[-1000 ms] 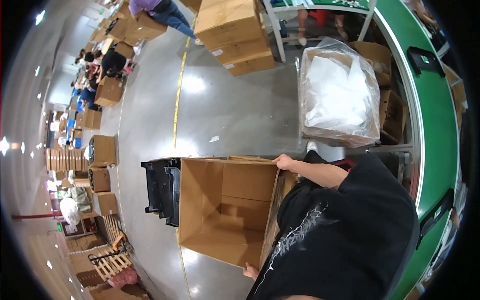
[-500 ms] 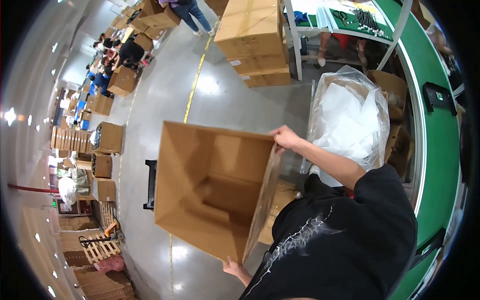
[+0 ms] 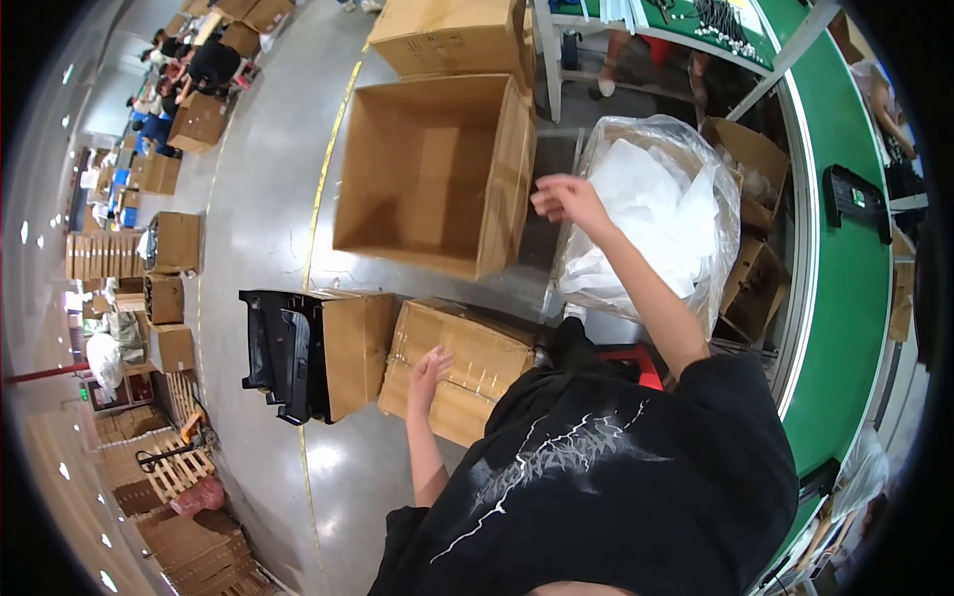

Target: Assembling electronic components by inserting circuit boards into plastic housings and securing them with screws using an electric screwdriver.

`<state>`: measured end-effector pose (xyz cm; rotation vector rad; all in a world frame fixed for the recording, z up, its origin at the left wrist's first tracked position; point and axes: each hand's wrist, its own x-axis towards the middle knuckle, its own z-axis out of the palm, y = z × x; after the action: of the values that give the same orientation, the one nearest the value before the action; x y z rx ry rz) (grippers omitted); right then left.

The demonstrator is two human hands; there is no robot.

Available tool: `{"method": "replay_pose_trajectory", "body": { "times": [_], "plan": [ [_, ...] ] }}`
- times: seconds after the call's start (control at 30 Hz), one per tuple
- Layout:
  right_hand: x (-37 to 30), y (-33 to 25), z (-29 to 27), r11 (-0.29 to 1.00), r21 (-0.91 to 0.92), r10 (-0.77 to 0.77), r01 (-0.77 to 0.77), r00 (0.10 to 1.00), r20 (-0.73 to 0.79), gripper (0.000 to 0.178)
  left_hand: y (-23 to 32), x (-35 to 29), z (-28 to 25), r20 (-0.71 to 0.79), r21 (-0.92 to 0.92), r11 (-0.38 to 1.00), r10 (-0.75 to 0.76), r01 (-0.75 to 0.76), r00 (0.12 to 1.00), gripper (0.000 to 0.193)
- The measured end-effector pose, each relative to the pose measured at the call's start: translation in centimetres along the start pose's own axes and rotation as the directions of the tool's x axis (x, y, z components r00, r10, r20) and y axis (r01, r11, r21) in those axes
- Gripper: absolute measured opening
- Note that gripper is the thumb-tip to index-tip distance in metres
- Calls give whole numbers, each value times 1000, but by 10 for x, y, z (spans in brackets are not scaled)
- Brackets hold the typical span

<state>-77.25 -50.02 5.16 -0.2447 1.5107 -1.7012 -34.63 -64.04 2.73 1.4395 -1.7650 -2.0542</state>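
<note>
An empty cardboard box (image 3: 422,169) stands on the floor ahead of me, its open top facing up. Beside its right wall my right hand (image 3: 568,202) hangs apart from it, fingers loosely bent and holding nothing. My left hand (image 3: 428,377) is over a closed, taped carton (image 3: 462,372), with its fingers apart and nothing in them. I cannot tell whether it touches that carton. To the left, another carton (image 3: 360,353) holds black plastic parts (image 3: 288,353) that stick out of its side.
At right, white sheets (image 3: 646,219) fill a plastic-lined container next to a green conveyor (image 3: 845,298). A stacked carton (image 3: 447,35) stands beyond the empty box. A yellow line (image 3: 328,184) crosses the floor. Other people (image 3: 214,70) work at far left.
The cardboard box has gone from both my hands to the floor farther ahead. Both hands have let go of it. The cartons and black parts behind it now show.
</note>
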Motion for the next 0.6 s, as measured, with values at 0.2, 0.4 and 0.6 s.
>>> {"method": "replay_pose_trajectory", "body": {
  "times": [0.2, 0.4, 0.6],
  "plan": [
    [-116, 283, -144, 743, -564, 223, -360, 928, -299, 37, -109, -46, -1, -120, 45, 896, -435, 442, 892, 40],
    [-256, 341, -185, 149, -591, 770, -793, 468, -433, 25, -172, -119, -8, -45, 374, 786, -515, 492, 856, 33],
    [-224, 351, -224, 490, -640, 703, -591, 702, -111, 19, -137, -94, 5, -209, -262, 778, -624, 572, 753, 33]
  ]
}}
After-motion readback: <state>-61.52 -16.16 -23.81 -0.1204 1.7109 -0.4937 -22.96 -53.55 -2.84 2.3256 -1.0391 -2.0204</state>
